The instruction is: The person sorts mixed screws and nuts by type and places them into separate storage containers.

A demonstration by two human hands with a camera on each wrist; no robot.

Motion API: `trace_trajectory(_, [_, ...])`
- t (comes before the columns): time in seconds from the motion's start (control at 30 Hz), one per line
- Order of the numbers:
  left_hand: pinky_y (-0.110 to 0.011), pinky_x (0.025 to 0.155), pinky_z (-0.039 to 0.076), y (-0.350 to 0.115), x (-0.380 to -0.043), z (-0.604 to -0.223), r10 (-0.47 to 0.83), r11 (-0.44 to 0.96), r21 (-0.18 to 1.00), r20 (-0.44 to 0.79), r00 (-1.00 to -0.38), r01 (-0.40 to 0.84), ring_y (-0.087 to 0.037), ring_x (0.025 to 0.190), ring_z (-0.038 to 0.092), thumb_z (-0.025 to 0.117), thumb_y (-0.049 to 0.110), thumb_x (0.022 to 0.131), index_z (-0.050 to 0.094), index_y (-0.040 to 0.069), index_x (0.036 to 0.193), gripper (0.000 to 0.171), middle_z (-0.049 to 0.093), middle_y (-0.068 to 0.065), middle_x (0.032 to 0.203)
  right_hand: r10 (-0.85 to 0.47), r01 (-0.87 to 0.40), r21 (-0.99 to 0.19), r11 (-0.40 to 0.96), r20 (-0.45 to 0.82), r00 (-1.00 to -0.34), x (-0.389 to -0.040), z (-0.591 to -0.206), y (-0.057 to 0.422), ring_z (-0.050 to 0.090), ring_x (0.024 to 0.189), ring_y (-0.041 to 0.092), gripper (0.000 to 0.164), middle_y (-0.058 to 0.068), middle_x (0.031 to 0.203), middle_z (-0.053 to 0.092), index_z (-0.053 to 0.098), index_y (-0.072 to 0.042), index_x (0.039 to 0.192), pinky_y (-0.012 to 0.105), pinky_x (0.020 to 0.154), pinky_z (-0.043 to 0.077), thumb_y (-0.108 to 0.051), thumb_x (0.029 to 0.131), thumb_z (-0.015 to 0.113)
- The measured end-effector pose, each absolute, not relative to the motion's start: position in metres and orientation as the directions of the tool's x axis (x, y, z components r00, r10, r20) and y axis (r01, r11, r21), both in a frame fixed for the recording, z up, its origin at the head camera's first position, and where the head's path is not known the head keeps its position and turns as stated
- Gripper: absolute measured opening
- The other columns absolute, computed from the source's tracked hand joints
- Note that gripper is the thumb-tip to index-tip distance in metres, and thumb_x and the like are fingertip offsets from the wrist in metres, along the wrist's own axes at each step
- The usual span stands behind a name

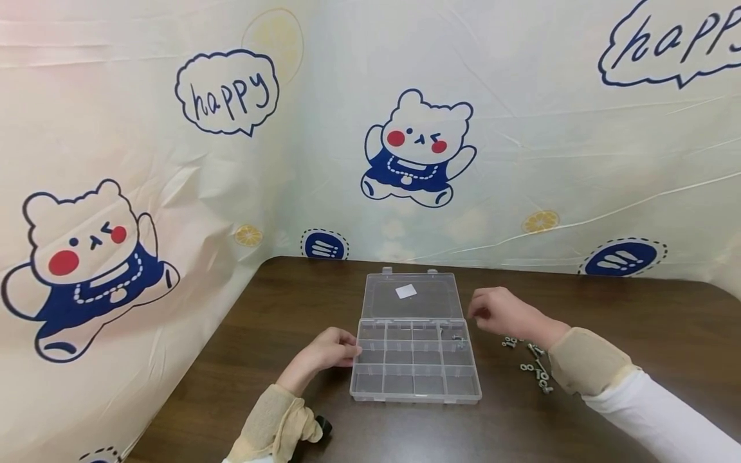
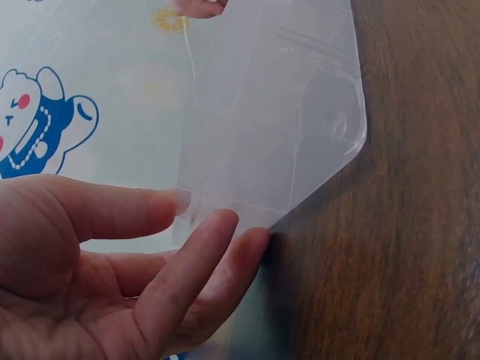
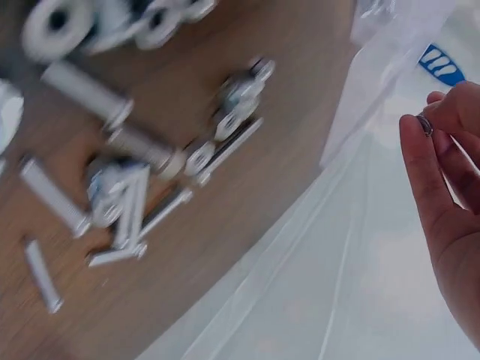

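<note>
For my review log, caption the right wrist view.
The right grip pinches a small metal piece, while loose metal fasteners lie scattered on the brown tabletop.

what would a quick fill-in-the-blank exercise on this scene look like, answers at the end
1. The lid of the clear box is ____, not shut.
2. In the head view, nuts and bolts lie on the table to the ____ of the box.
3. The compartments form a grid of four columns and ____ rows.
4. The left hand touches the box's ____ side in the head view.

Missing words: open; right; three; left
</note>
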State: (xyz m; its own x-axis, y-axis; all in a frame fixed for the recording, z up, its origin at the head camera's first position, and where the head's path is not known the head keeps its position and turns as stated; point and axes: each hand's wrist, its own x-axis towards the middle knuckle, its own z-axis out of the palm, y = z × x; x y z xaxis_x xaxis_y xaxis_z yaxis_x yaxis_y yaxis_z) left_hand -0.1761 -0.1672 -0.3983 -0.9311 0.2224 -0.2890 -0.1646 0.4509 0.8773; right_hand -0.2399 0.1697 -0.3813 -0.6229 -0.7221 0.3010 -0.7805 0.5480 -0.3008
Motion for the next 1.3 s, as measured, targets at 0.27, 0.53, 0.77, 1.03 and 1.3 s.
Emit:
trace_trajectory(0.27, [-0.033, 0.070, 0.057, -0.168, -0.176, -0.398, 0.228, 0.449, 0.879, -0.286, -0.931, -0.160, -0.017, 0.073, 0.058, 0.057, -0.003, 0.083, 0.053, -0.021, 0.099, 0.024, 0.055, -0.011, 0.080, -0.723, -0.773, -0.396, 0.495, 0.305, -0.620, -0.231, -0.382, 0.150, 0.051, 0.065, 0.005, 0.017, 0.000, 0.076, 0.059, 0.070, -0.003, 0.080, 0.018, 0.054, 0.048, 0.009, 0.072, 0.062])
trace_trajectory(0.53, [-0.032, 0.070, 0.057, -0.167, -0.177, -0.397, 0.227, 0.447, 0.880, -0.289, -0.930, -0.164, -0.016, 0.073, 0.058, 0.057, -0.003, 0.084, 0.053, -0.020, 0.099, 0.024, 0.054, -0.010, 0.079, -0.719, -0.753, -0.403, 0.521, 0.268, -0.641, -0.228, -0.377, 0.154, 0.060, 0.077, 0.011, 0.014, 0.002, 0.085, 0.065, 0.069, -0.005, 0.089, 0.023, 0.065, 0.053, 0.004, 0.080, 0.063])
trace_trajectory(0.77, [-0.033, 0.070, 0.057, -0.169, -0.178, -0.400, 0.231, 0.432, 0.886, -0.289, -0.929, -0.168, -0.016, 0.073, 0.057, 0.057, -0.004, 0.084, 0.052, -0.021, 0.100, 0.024, 0.054, -0.010, 0.080, -0.720, -0.747, -0.372, 0.551, 0.239, -0.651, -0.224, -0.374, 0.167, 0.056, 0.070, 0.005, 0.013, 0.000, 0.078, 0.064, 0.068, -0.006, 0.081, 0.021, 0.058, 0.051, 0.006, 0.075, 0.066])
trace_trajectory(1.03, [-0.033, 0.070, 0.057, -0.170, -0.178, -0.401, 0.235, 0.430, 0.888, -0.284, -0.929, -0.163, -0.016, 0.073, 0.058, 0.057, -0.004, 0.083, 0.052, -0.022, 0.100, 0.025, 0.054, -0.011, 0.081, -0.758, -0.764, -0.349, 0.543, 0.186, -0.625, -0.219, -0.377, 0.182, 0.052, 0.064, 0.001, 0.016, -0.007, 0.071, 0.060, 0.067, -0.009, 0.072, 0.019, 0.055, 0.050, 0.007, 0.072, 0.068])
trace_trajectory(1.3, [-0.033, 0.071, 0.056, -0.169, -0.177, -0.401, 0.256, 0.422, 0.893, -0.280, -0.925, -0.154, -0.017, 0.075, 0.058, 0.056, -0.003, 0.084, 0.052, -0.022, 0.100, 0.025, 0.055, -0.012, 0.081, -0.759, -0.738, -0.323, 0.592, 0.085, -0.646, -0.224, -0.390, 0.196, 0.055, 0.065, 0.004, 0.019, -0.002, 0.070, 0.062, 0.068, -0.009, 0.071, 0.021, 0.056, 0.051, 0.009, 0.070, 0.069])
